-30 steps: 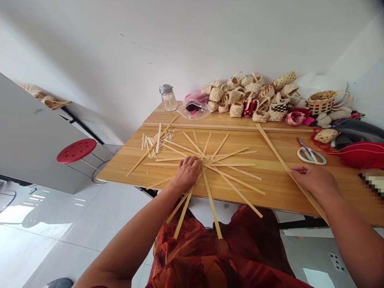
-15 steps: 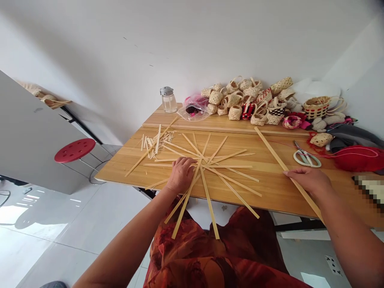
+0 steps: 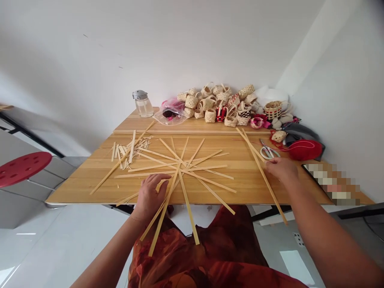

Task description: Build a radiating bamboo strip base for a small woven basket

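Note:
Flat pale strips cross at one centre in a star [image 3: 181, 163] on the wooden table, some ends reaching past its front edge. My left hand [image 3: 151, 194] is at the left of the star's centre, fingers bent and apart, near the strips. My right hand [image 3: 280, 168] pinches a strip [image 3: 252, 149] at the right. Another long strip [image 3: 267, 182] lies beside it, crossing it near the far end and reaching over the table's front edge. White-handled scissors [image 3: 269, 152] lie just beyond my right hand.
Small woven baskets [image 3: 210, 116] are piled at the back. A glass jar [image 3: 144, 107] and a plastic bag [image 3: 171, 114] stand left of them. Cut strips [image 3: 127, 150] lie at left; red yarn [image 3: 306, 149] is at right. A red stool [image 3: 24, 166] stands left.
The view has shifted right. My left hand has drawn back from the star's centre. At the right, two long strips now show apart where one was seen, and my right hand has moved towards the scissors.

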`<state>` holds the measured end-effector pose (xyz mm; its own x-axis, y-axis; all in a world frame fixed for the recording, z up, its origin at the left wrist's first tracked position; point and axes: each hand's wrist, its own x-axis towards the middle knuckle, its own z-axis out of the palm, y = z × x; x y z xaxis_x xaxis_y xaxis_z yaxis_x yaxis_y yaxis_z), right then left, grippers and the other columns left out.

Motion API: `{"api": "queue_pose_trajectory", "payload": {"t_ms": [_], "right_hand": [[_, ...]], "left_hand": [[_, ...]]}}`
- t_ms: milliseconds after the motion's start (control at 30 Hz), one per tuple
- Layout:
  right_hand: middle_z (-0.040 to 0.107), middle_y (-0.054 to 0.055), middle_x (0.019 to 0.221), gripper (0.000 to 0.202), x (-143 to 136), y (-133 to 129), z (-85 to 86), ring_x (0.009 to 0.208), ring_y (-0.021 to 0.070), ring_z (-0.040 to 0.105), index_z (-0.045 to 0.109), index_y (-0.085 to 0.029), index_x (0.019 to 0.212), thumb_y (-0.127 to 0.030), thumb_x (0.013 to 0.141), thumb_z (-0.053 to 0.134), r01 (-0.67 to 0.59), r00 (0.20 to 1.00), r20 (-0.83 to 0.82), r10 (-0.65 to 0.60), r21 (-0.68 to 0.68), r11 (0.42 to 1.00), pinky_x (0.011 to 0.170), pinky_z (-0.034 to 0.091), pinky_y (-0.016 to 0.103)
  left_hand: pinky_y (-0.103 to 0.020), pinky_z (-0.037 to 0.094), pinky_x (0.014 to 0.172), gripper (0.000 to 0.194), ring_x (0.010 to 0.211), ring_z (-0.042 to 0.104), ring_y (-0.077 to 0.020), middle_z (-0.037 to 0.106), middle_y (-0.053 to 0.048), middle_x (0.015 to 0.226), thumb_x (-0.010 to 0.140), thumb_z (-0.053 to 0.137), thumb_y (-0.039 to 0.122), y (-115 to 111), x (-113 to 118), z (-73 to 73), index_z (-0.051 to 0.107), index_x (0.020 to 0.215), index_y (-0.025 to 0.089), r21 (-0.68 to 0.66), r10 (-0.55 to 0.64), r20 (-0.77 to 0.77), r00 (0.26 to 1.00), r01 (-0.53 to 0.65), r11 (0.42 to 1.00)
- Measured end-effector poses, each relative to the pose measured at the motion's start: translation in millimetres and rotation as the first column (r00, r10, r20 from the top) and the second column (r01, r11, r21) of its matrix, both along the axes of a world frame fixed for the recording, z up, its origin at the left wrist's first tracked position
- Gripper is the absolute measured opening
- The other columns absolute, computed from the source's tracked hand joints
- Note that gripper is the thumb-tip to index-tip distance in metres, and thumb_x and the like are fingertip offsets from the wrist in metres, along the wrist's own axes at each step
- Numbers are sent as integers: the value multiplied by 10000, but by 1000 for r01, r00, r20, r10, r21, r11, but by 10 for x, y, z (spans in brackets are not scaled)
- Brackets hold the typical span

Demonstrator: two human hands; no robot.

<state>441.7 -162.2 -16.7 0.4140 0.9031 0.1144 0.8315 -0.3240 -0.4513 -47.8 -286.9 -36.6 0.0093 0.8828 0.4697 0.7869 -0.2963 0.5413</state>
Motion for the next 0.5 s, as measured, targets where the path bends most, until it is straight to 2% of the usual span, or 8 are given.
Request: {"api": "queue_pose_trajectory", "payload": {"t_ms": [100,167,200,267,333,400,500], "right_hand": [[592,36,584,153,-76,-71,142,603,226,589,691,-206,714,-344,772,721,104,981,-166,-100,19,994,631,460,376],[623,20,642,127,-210,-131,270,572,181,575,675,-214,767,-334,793,709,73,912,-409,-30,90,993,572,460,323],[640,16,688,94,-304,-163,351,569,157,569,666,-217,784,-297,785,716,46,819,-572,47,147,988,538,453,291],[657,5,747,114,-540,-231,540,593,134,582,662,-227,802,-236,740,758,-60,477,-856,197,192,980,476,435,239],[676,0,788,136,-836,-312,732,666,123,629,676,-228,823,-199,736,775,-136,194,-951,242,218,966,495,472,206],[694,-4,804,136,-1191,-412,876,718,119,663,690,-222,827,-173,738,780,-171,23,-962,274,266,949,545,516,191],[732,6,886,159,-1793,-595,934,802,127,690,701,-212,865,-192,747,805,-364,-164,-936,312,351,863,645,566,208]], "left_hand": [[-380,477,952,184,1032,674,-228,751,-45,1035,931,540,265,-69,52,121,704,1006,225,-16,4,92,996,-2,1000],[-364,488,953,178,1017,678,-215,749,-47,1030,932,559,288,-108,140,216,707,998,216,-67,3,203,979,11,998],[-354,496,945,178,1002,681,-207,748,-49,1026,932,571,301,-122,195,261,707,1002,211,-109,-5,276,961,37,993],[-337,514,914,192,955,682,-190,739,-55,1014,932,592,326,-142,315,349,692,1037,199,-195,-37,448,893,138,971],[-322,530,882,235,937,677,-177,720,-63,1016,934,603,346,-155,427,446,658,1096,186,-236,-81,628,774,289,928],[-313,537,873,290,928,665,-163,691,-71,1050,943,601,379,-175,519,570,626,1150,178,-252,-89,747,658,405,879],[-315,539,886,380,965,654,-159,648,-81,1123,963,580,442,-226,623,791,574,1250,193,-262,-84,822,564,503,823]]}}
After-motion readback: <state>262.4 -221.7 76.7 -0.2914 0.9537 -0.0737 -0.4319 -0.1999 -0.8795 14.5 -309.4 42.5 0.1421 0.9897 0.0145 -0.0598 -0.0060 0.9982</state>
